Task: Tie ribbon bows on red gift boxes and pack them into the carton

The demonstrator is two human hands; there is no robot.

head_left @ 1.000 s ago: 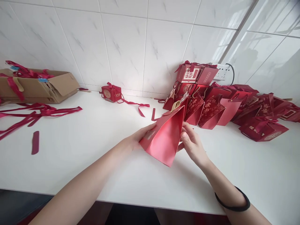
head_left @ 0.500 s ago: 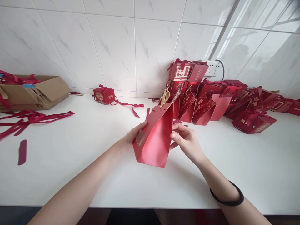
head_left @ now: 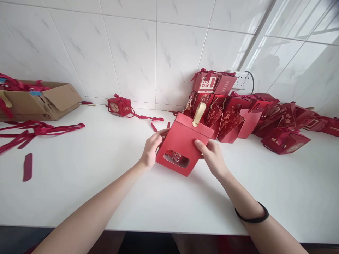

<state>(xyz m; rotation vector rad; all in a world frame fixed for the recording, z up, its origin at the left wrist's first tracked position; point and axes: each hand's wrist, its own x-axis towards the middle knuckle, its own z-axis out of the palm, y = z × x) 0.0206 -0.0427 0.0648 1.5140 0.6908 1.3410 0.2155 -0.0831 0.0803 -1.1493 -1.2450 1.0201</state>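
Between my hands, above the white table, is a red gift box (head_left: pixel 180 137) with a folded top flap. A gold ribbon loop (head_left: pixel 199 113) rises from its top, and a rounded window (head_left: pixel 177 158) low on its face shows a red and white pattern inside. My left hand (head_left: pixel 153 148) is closed on the box's left edge, fingers partly hidden behind it. With the thumb on the front face and the fingers behind, my right hand (head_left: pixel 212 155) grips the right edge. The box leans to one side.
Finished-looking red boxes (head_left: pixel 209 83) are stacked by the wall at right, and one small box (head_left: pixel 119 106) with ribbon stands at the back. Leftward are a cardboard carton (head_left: pixel 58 102), loose red ribbons (head_left: pixel 39 128) and a dark red strip (head_left: pixel 28 167) on the white table (head_left: pixel 106 208).
The box has turned so its windowed face points toward me instead of its side. My right thumb has moved onto that face; both hands still hold it.
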